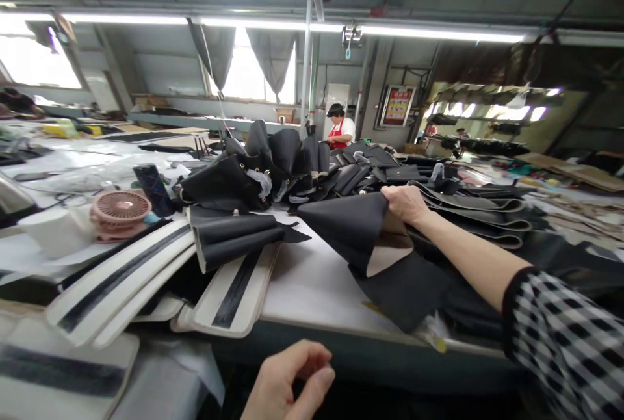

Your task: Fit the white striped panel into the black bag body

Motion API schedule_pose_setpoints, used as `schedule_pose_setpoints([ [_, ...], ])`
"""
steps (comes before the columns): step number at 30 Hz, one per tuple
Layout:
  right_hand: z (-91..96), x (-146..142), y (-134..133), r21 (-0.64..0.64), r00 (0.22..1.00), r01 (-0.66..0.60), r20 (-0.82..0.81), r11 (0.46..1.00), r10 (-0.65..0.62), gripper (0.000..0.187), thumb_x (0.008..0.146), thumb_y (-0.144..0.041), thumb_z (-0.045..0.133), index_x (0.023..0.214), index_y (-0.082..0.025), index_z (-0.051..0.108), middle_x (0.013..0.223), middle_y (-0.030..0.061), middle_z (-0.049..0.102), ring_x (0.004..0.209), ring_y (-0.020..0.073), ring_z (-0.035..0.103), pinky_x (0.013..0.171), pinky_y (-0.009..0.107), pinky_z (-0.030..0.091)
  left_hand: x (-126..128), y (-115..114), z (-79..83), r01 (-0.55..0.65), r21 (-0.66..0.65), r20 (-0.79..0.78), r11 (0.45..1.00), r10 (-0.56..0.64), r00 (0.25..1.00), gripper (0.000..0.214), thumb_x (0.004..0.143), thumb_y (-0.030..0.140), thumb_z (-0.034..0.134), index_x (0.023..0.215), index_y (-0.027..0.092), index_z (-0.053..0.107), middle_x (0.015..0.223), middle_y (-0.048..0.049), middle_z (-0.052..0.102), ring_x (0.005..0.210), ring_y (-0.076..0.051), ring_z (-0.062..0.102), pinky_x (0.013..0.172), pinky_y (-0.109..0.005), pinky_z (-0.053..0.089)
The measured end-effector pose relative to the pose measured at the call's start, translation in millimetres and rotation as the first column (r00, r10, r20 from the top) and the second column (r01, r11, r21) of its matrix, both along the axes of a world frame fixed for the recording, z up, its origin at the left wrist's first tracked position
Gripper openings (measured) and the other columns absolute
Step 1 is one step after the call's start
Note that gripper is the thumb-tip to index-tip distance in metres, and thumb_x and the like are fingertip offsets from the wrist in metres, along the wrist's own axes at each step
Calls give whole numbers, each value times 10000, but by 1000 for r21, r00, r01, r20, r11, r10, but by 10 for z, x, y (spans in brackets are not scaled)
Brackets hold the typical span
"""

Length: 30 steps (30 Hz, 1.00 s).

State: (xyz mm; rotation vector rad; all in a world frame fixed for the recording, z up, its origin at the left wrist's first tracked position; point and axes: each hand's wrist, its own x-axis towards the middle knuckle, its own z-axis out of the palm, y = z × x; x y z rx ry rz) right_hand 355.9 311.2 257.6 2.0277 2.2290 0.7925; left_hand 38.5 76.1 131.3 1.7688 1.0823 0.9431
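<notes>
My right hand (407,203) reaches across the worktable (312,283) and grips a black leather piece (353,225), lifting its edge so the tan underside shows. That piece lies on more black pieces at the table's near right. My left hand (287,381) hangs low below the table's front edge, fingers loosely curled with thumb near fingertips and nothing visible in it. A heap of black bag parts (263,170) sits behind the lifted piece.
White panels with black stripes (121,277) overhang the front left edge. A pink round fan (120,210) stands at the left. Curved black strips (482,209) are stacked on the right. A person in a red apron (340,127) works at the far end.
</notes>
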Motion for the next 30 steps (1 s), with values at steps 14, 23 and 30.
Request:
schedule_pose_setpoints([
  [14, 1870, -390, -1337, 392, 996, 16, -86, 920, 19, 389, 944, -200, 392, 1090, 86, 610, 1053, 293, 645, 1058, 318, 583, 777, 379, 320, 882, -148, 183, 464, 306, -479, 831, -287, 829, 300, 956, 391, 487, 1156, 235, 648, 1144, -42, 699, 1070, -202, 640, 943, -309, 479],
  [23, 1997, 231, -2292, 468, 987, 145, -4, 872, -162, 406, 899, -375, 427, 939, -84, 707, 816, 156, 699, 833, 220, 642, 640, 334, 269, 1677, 443, -716, 440, 178, -635, 880, -238, 735, 802, 868, 663, 470, 1480, 152, 382, 1548, -176, 346, 1441, -362, 283, 1186, -575, 143],
  [30, 1437, 534, -3027, 267, 966, 215, 82, 939, -244, 84, 770, -244, 519, 731, -246, 594, 682, 57, 686, 661, 227, 636, 574, 318, 268, 1568, 827, -328, 130, 298, -502, 946, 39, 864, 464, 816, 301, 653, 1251, 148, 614, 1453, -176, 492, 1342, -328, 457, 1151, -534, 287],
])
